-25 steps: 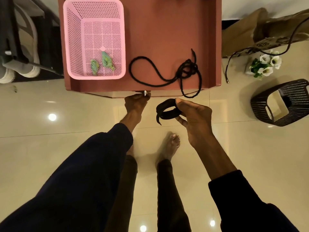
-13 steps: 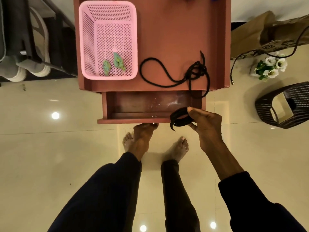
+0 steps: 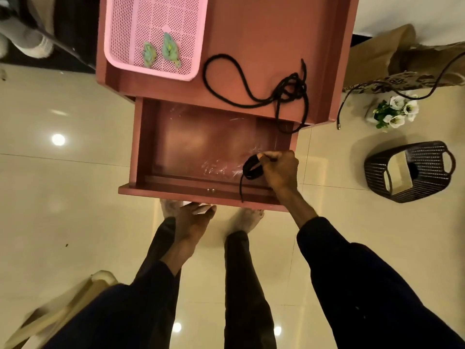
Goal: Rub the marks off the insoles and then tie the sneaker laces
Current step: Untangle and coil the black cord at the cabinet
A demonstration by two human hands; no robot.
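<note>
Floor [image 3: 75, 172]: pale glossy tiles; the person stands on it barefoot, facing the furniture.
Tabletop [image 3: 264, 34]: red-brown, with raised edges; it carries the pink basket and one loose lace.
Drawer [image 3: 176, 192]: stands open below the near edge of the tabletop, its bottom bare and scuffed.
Pink basket [image 3: 156, 28]: on the left part of the tabletop, with two small green pieces [image 3: 171, 50] lying in it.
Dark woven basket [image 3: 432, 159]: on the floor to the right, well apart from the work.
Loose black lace [image 3: 289, 89]: on the right part of the tabletop, partly tangled, one loop hanging over the near edge above the drawer.
Right hand [image 3: 276, 170]: over the near right corner of the drawer, fingers curled round the coiled black lace.
Left hand [image 3: 193, 217]: just below the drawer front; whether it grasps a pull there cannot be told.
Coiled black lace [image 3: 253, 168]: wound into a small ring, one tail hanging across the drawer front.
Insoles and sneakers: none identifiable in view.
Step in hand: judged to be stowing the coil in the drawer or fetching it from there, not rubbing or tying.
Next move: calls for either setting the coil down or lifting it clear so the tail does not snag on the drawer front, then bringing the sneakers within reach.
</note>
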